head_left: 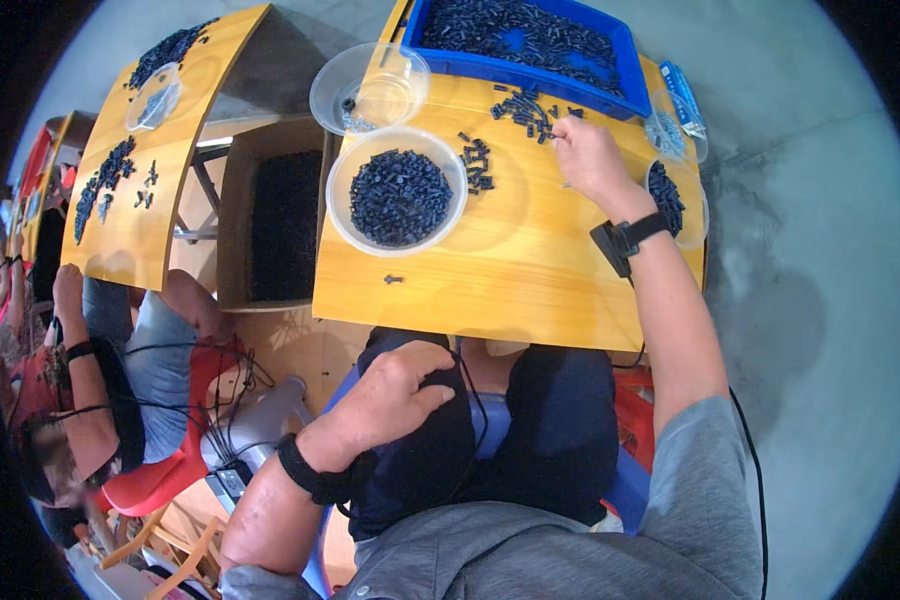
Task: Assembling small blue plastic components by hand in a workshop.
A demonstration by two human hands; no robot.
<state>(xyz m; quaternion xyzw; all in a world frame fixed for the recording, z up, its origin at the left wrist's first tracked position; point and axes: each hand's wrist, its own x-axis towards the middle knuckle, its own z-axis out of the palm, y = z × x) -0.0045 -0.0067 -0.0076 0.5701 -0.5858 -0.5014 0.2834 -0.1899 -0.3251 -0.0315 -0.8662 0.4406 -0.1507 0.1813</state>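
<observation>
My right hand [592, 157] reaches over the yellow table, its fingertips pinched at the edge of a loose pile of small black plastic parts [523, 108]. A small black piece seems to be between thumb and forefinger, mostly hidden by them. My left hand [395, 392] is held above my lap, off the table, with fingers loosely bent and the thumb apart; nothing shows in it. Left of the right hand stands a round clear tub [336, 200] filled with black parts. More black pieces [477, 164] lie beside that tub, and a single one [394, 279] lies nearer me.
A blue tray [530, 68] of black parts stands at the far edge. Another clear tub [320, 92] overhangs the table's left side. Small containers [666, 200] line the right. A cardboard box [232, 215] separates my table from the neighbouring one [175, 150], where a person sits.
</observation>
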